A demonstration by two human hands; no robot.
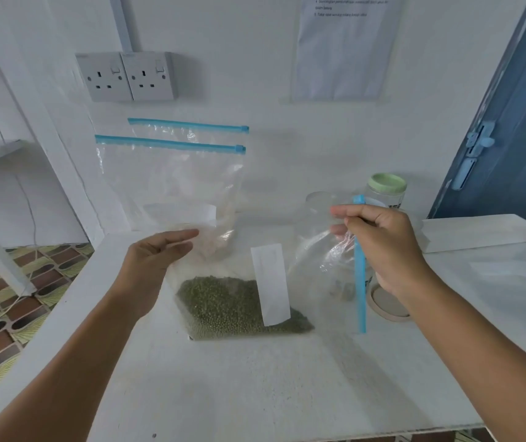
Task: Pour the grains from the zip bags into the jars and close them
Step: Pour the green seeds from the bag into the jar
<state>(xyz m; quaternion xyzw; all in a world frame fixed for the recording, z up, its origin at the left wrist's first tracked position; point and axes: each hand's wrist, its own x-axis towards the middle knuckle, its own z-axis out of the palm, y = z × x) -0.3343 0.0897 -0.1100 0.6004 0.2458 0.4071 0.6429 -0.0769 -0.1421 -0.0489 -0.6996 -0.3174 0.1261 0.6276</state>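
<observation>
— Opening the mung-bean bag (242,301), looks like. It's at frame centre on the counter (255,378), blue zip strip (360,266) turned to the right.
— Hands?
— Right hand (383,247) pinches the zip end, centre right. Left hand (156,260) flat, fingers straight, steadying the bag's left edge.
— Next?
— Mouth needs aiming at the open jar (319,202) behind; lid (387,303) lies beside.

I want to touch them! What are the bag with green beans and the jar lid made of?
The bag looks like thin clear plastic: see-through, crinkly, shiny. Its zip strip seems stiffer blue plastic. The green lid looks like smooth matte plastic, though that is less sure.
</observation>
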